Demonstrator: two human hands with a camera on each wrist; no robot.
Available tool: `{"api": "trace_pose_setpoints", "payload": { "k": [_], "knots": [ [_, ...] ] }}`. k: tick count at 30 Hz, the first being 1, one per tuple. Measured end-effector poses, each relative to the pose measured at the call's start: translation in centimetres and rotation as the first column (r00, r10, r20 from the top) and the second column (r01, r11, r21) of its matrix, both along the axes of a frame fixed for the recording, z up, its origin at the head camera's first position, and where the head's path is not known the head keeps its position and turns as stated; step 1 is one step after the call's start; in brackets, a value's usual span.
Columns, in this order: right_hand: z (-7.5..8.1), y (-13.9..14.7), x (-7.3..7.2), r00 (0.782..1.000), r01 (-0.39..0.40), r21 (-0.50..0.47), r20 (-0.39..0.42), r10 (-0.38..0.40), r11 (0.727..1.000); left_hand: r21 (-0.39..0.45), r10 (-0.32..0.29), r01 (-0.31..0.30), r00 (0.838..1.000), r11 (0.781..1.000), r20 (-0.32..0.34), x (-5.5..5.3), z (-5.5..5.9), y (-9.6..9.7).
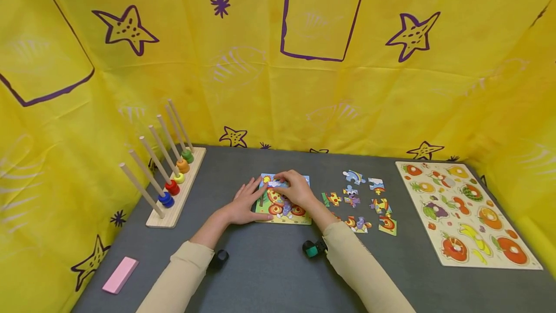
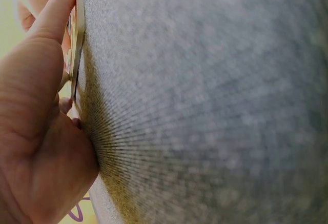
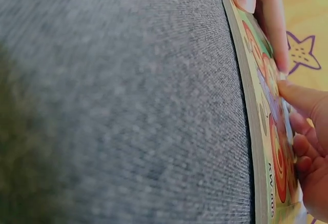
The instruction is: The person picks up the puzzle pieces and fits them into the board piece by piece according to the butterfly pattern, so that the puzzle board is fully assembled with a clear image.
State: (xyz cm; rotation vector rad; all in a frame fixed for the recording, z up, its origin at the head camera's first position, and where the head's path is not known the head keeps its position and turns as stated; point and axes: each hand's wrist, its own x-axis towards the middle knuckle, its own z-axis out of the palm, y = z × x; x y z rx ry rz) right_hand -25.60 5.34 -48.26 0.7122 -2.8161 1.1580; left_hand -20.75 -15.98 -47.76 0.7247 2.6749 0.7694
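Observation:
A small picture puzzle board with a butterfly print lies flat on the table. My left hand rests along its left side, fingers stretched over the board and thumb at the near edge. Over the board's upper middle, my right hand pinches a puzzle piece between thumb and forefinger, mostly covered by the fingers. In the right wrist view, the right thumb meets the board's surface close to a left fingertip. The left wrist view shows the left thumb against the board's edge.
Several loose puzzle pieces lie right of the board, some partly behind the right forearm. A wooden fruit board is at far right. A peg stand with coloured beads stands left. A pink block lies near left. Yellow cloth surrounds the table.

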Motion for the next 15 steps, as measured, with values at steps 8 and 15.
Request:
{"api": "trace_pose_setpoints", "payload": {
  "k": [8,15],
  "knots": [
    [-0.29,-0.07,-0.44,0.999,0.038,-0.016,0.029,-0.038,0.999,0.002,-0.005,0.005,1.0,1.0,0.022,0.14,0.31,0.33],
    [-0.35,-0.11,-0.46,0.995,0.073,-0.03,0.063,-0.071,0.997,-0.004,-0.021,0.021,0.999,1.0,0.029,0.2,0.69,0.41]
  ]
}}
